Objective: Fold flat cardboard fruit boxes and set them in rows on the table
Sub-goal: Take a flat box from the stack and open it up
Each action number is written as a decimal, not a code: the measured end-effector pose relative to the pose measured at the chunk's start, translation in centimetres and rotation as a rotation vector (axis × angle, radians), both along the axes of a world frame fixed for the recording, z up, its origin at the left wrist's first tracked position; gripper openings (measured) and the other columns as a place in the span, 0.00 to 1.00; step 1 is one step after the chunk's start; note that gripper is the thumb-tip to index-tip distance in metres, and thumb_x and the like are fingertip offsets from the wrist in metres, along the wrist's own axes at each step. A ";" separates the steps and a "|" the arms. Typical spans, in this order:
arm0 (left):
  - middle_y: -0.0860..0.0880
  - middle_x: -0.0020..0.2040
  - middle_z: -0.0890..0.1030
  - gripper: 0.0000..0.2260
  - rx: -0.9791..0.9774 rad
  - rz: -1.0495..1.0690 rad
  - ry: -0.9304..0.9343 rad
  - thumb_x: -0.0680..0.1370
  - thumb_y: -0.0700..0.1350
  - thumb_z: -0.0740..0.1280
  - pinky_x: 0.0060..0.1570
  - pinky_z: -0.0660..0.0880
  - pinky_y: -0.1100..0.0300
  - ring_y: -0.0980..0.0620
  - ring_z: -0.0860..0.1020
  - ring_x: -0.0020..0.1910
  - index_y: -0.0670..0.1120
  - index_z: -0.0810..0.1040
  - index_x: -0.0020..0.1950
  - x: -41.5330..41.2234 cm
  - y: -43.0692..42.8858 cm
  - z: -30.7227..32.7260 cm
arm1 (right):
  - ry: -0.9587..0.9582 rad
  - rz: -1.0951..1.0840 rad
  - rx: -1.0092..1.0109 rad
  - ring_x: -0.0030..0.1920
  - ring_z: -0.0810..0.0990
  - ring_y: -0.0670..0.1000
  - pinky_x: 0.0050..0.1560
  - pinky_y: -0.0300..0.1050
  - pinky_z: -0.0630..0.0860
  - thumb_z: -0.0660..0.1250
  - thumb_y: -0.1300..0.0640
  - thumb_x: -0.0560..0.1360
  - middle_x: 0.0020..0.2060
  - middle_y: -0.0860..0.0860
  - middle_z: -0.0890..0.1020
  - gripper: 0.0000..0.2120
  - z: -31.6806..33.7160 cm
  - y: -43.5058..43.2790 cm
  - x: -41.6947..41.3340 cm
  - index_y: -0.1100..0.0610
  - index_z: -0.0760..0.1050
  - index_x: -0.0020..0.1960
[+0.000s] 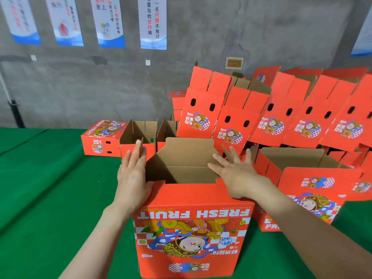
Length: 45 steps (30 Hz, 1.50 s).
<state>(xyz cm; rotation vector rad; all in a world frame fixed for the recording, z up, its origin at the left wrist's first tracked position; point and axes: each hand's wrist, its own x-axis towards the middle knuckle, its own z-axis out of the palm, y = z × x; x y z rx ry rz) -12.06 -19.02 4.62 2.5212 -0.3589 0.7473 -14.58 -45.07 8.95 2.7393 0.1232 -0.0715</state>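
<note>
Posters (153, 23) hang on a grey concrete wall (60, 87) behind a green-covered table (40, 178).

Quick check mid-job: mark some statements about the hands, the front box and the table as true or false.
1. The left hand and the right hand both touch the front box. True.
2. The front box's top is closed. False: it is open, with the brown inside showing.
3. The table cover is blue. False: it is green.
4. Other red boxes stand behind to the right. True.
5. The right hand holds tape. False: its fingers lie spread and straight, holding nothing.
</note>
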 end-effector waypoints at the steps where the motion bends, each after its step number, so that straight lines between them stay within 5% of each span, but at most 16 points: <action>1: 0.50 0.78 0.50 0.43 0.000 -0.058 -0.017 0.67 0.42 0.77 0.73 0.55 0.49 0.43 0.54 0.76 0.43 0.58 0.76 0.0 0.1 -0.1 | 0.035 0.003 -0.015 0.74 0.32 0.65 0.66 0.77 0.38 0.60 0.66 0.71 0.77 0.49 0.35 0.43 0.2 0.4 0.1 0.47 0.41 0.78; 4: 0.52 0.77 0.54 0.44 -0.002 -0.310 -0.018 0.69 0.39 0.75 0.73 0.58 0.54 0.49 0.58 0.75 0.54 0.53 0.77 -0.3 0.5 0.0 | 0.085 0.005 -0.017 0.75 0.33 0.63 0.68 0.76 0.42 0.61 0.67 0.71 0.76 0.53 0.33 0.44 0.3 1.0 0.3 0.50 0.40 0.78; 7: 0.57 0.73 0.63 0.39 0.038 -0.486 0.120 0.73 0.49 0.71 0.70 0.61 0.62 0.58 0.63 0.72 0.65 0.50 0.75 -0.6 0.4 0.2 | 0.088 0.017 -0.022 0.75 0.33 0.62 0.70 0.72 0.41 0.62 0.68 0.71 0.76 0.55 0.33 0.45 0.1 1.0 0.1 0.51 0.40 0.78; 11: 0.51 0.68 0.73 0.20 0.038 -0.378 0.284 0.81 0.51 0.58 0.62 0.64 0.64 0.51 0.70 0.68 0.60 0.62 0.73 0.8 0.1 0.3 | 0.064 0.072 0.004 0.75 0.31 0.59 0.72 0.65 0.35 0.61 0.69 0.70 0.76 0.56 0.34 0.45 -0.1 0.8 -0.1 0.53 0.40 0.78; 14: 0.42 0.66 0.67 0.21 0.087 -0.185 0.217 0.79 0.42 0.61 0.61 0.64 0.59 0.41 0.67 0.65 0.55 0.67 0.71 2.0 -0.8 0.7 | 0.023 0.183 0.087 0.76 0.33 0.56 0.73 0.60 0.33 0.59 0.71 0.69 0.77 0.52 0.38 0.45 -0.6 0.3 -0.3 0.52 0.41 0.78; 17: 0.47 0.76 0.53 0.27 0.165 -0.123 0.251 0.75 0.39 0.65 0.70 0.55 0.46 0.43 0.52 0.75 0.57 0.66 0.71 2.6 -1.0 0.8 | -0.079 0.387 0.224 0.78 0.44 0.53 0.75 0.53 0.35 0.57 0.73 0.71 0.78 0.47 0.52 0.41 -2.0 -0.8 -0.8 0.48 0.50 0.78; 19: 0.47 0.72 0.64 0.25 -0.013 -0.323 0.260 0.72 0.31 0.66 0.70 0.62 0.50 0.46 0.64 0.70 0.49 0.71 0.66 2.9 -0.7 0.9 | -0.156 0.509 0.388 0.75 0.58 0.51 0.76 0.47 0.42 0.58 0.70 0.75 0.71 0.46 0.69 0.31 -3.0 -1.8 -1.3 0.46 0.65 0.72; 21: 0.50 0.56 0.76 0.23 -0.153 -0.417 0.231 0.69 0.27 0.67 0.58 0.71 0.61 0.50 0.74 0.54 0.48 0.71 0.58 2.9 -0.5 0.9 | -0.197 0.553 0.606 0.64 0.74 0.48 0.73 0.47 0.62 0.61 0.65 0.76 0.58 0.43 0.80 0.19 -3.7 -2.5 -2.0 0.44 0.74 0.60; 23: 0.52 0.49 0.77 0.24 -0.210 -0.400 0.219 0.69 0.28 0.68 0.48 0.69 0.70 0.51 0.75 0.49 0.49 0.66 0.58 2.8 -0.4 1.0 | -0.262 0.550 0.836 0.49 0.79 0.46 0.54 0.48 0.76 0.64 0.63 0.75 0.47 0.39 0.78 0.14 -4.2 -2.9 -2.7 0.43 0.72 0.49; 25: 0.49 0.48 0.79 0.23 -0.216 -0.406 0.198 0.70 0.28 0.67 0.47 0.68 0.70 0.52 0.76 0.48 0.47 0.67 0.59 2.7 -0.6 0.9 | -0.369 0.459 1.110 0.45 0.79 0.49 0.47 0.46 0.78 0.66 0.65 0.74 0.43 0.41 0.74 0.16 -4.5 -3.2 -2.6 0.43 0.68 0.44; 27: 0.47 0.46 0.80 0.18 -0.201 -0.416 0.170 0.70 0.26 0.64 0.47 0.69 0.71 0.51 0.77 0.47 0.45 0.73 0.53 2.5 -0.6 1.0 | -0.475 0.283 1.284 0.46 0.79 0.52 0.47 0.47 0.77 0.67 0.62 0.75 0.44 0.45 0.74 0.15 -4.2 -3.4 -1.9 0.42 0.68 0.44; 30: 0.47 0.42 0.80 0.13 -0.298 -0.403 0.295 0.73 0.29 0.62 0.47 0.68 0.65 0.54 0.78 0.42 0.46 0.79 0.38 2.3 -0.7 1.3 | -0.453 0.096 1.134 0.53 0.76 0.50 0.55 0.47 0.73 0.66 0.53 0.77 0.54 0.49 0.77 0.05 -4.1 -3.8 -0.5 0.48 0.73 0.52; 32: 0.47 0.43 0.79 0.10 -0.316 -0.396 0.356 0.74 0.40 0.68 0.47 0.68 0.64 0.54 0.77 0.44 0.45 0.79 0.33 2.2 -0.9 1.3 | -0.287 0.012 1.079 0.63 0.72 0.51 0.62 0.45 0.67 0.65 0.48 0.77 0.61 0.49 0.75 0.14 -4.3 -3.8 0.2 0.52 0.74 0.60; 35: 0.49 0.49 0.77 0.10 -0.131 -0.347 0.394 0.69 0.48 0.76 0.46 0.67 0.72 0.51 0.74 0.50 0.44 0.78 0.41 2.6 -1.0 1.0 | -0.129 -0.057 1.087 0.67 0.68 0.47 0.60 0.40 0.62 0.67 0.45 0.75 0.67 0.47 0.70 0.23 -4.2 -3.2 0.6 0.50 0.70 0.66; 40: 0.47 0.70 0.67 0.39 0.100 -0.191 0.550 0.68 0.57 0.75 0.69 0.63 0.50 0.47 0.64 0.70 0.52 0.62 0.74 3.1 -1.3 1.0 | -0.081 -0.116 0.899 0.67 0.68 0.52 0.59 0.45 0.66 0.69 0.43 0.72 0.67 0.51 0.66 0.33 -3.8 -2.5 1.2 0.50 0.63 0.72; 45: 0.47 0.68 0.65 0.39 0.253 -0.142 0.526 0.68 0.60 0.73 0.68 0.64 0.48 0.45 0.61 0.69 0.53 0.60 0.75 3.2 -2.0 0.6 | -0.101 -0.121 0.778 0.62 0.72 0.56 0.60 0.51 0.71 0.69 0.41 0.72 0.63 0.52 0.66 0.32 -4.2 -2.0 0.7 0.49 0.62 0.71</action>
